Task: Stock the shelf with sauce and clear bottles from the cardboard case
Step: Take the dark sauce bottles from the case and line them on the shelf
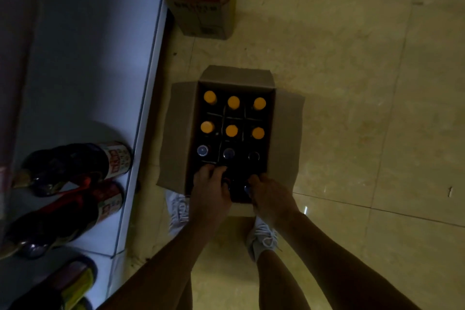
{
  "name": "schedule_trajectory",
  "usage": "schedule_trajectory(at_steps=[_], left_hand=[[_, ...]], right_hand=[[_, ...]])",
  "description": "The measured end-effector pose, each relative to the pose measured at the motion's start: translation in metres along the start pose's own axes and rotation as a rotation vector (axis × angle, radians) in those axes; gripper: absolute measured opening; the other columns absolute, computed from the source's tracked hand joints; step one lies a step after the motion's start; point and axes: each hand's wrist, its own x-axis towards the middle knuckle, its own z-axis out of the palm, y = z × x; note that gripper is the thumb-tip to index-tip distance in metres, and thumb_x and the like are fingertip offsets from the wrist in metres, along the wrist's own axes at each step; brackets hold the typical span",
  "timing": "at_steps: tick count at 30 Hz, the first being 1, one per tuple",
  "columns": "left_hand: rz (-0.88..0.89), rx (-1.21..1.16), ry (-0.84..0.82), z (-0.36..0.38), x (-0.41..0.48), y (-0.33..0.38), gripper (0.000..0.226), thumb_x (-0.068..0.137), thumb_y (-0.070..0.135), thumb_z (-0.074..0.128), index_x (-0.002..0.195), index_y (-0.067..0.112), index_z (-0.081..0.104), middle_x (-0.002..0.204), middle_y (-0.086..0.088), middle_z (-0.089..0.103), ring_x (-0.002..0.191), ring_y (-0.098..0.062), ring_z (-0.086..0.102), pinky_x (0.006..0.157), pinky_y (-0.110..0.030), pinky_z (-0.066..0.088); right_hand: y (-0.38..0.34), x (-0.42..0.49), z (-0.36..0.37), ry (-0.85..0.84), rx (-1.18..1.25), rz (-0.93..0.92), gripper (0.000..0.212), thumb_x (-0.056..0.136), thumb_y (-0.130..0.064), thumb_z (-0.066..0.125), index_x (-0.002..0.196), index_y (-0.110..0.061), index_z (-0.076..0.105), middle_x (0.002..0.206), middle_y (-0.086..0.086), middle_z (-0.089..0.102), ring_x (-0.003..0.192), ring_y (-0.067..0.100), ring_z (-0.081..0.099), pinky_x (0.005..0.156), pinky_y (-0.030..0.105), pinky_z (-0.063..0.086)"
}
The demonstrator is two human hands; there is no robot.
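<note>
— Position of the case?
— Cardboard case [176, 133] stands open on the floor [352, 108], just beside the shelf [100, 58]. Orange-capped bottles [233, 102] fill its two far rows; clear-capped bottles [202, 150] stand in the third.
— Hands?
— Left hand [210, 189] and right hand [268, 195] both reach into the nearest row, fingers curled downward. Too dark to tell whether either grips a bottle.
</note>
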Motion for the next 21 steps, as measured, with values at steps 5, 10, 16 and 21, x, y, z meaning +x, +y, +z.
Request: schedule_trajectory(at_steps=[5,10,16,21], left_hand=[[-0.089,-0.022,-0.127,0.015,0.007,-0.002,0.047,0.097,0.012,0.058,0.143,0.016,0.055,0.141,-0.012,0.049,0.130,-0.034,0.049,0.103,-0.046,0.048],[-0.059,-0.050,-0.163,0.024,0.009,-0.019,0.049,0.098,0.014,0.058,0.146,0.018,0.052,0.143,-0.010,0.048,0.130,-0.033,0.052,0.100,-0.049,0.051],[0.131,-0.057,-0.149,0.021,0.006,-0.045,0.047,0.098,0.013,0.059,0.144,0.016,0.053,0.141,-0.008,0.050,0.131,-0.030,0.051,0.104,-0.042,0.048],[0.372,0.111,-0.180,0.012,0.026,-0.059,0.046,0.102,0.032,0.053,0.147,0.025,0.048,0.134,0.000,0.050,0.127,-0.020,0.046,0.101,-0.035,0.046]], right_hand=[[-0.002,0.013,0.009,-0.074,-0.200,-0.013,0.051,0.103,-0.018,0.051,0.150,-0.013,0.034,0.134,0.013,0.053,0.117,0.030,0.062,0.091,0.040,0.054],[-0.009,0.023,0.030,-0.130,-0.339,-0.002,0.055,0.106,-0.020,0.043,0.157,-0.013,0.023,0.138,0.018,0.051,0.118,0.032,0.061,0.093,0.038,0.050],[-0.019,0.040,0.048,-0.034,-0.375,0.124,0.039,0.105,-0.020,0.047,0.143,-0.013,0.039,0.129,0.014,0.062,0.114,0.029,0.065,0.086,0.035,0.051],[-0.014,0.046,0.050,0.049,-0.390,0.089,0.050,0.103,-0.024,0.049,0.148,-0.011,0.032,0.126,0.013,0.064,0.110,0.031,0.067,0.086,0.038,0.051]])
